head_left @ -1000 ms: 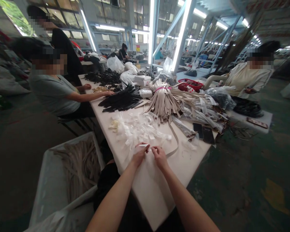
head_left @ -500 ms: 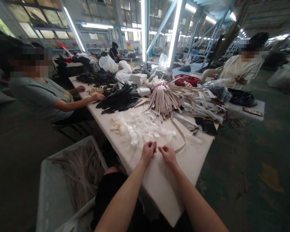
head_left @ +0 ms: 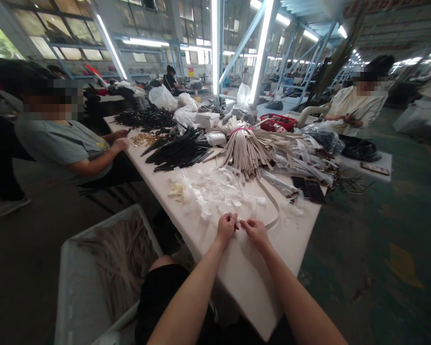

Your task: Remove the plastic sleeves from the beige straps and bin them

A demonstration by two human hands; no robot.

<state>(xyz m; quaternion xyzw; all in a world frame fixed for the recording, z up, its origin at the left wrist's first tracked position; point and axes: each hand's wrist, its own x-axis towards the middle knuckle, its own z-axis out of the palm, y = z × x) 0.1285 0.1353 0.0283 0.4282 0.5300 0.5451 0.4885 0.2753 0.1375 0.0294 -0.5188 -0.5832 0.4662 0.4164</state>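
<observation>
My left hand [head_left: 227,229] and my right hand [head_left: 255,233] are nearly fingertip to fingertip over the near part of the table [head_left: 251,282], both closed in a pinch. A small whitish piece [head_left: 238,224] shows between the fingertips; its kind is too small to make out. A flat beige strap [head_left: 275,211] curves over the tabletop and reaches my right hand, where the fingers hide its end. Just beyond my hands lies a loose heap of white translucent strips [head_left: 215,191].
A bundle of beige straps [head_left: 247,153], black strips [head_left: 183,152], plastic-wrapped pieces [head_left: 305,163] and two dark phones [head_left: 309,189] lie farther back. A white bin [head_left: 66,287] of straps stands at lower left. One co-worker [head_left: 61,148] sits left; another [head_left: 359,105] is at right.
My hands have drawn closer together, and the whitish piece shows more between them. The view has shifted slightly. The left co-worker's hands have lifted from the pile and come together.
</observation>
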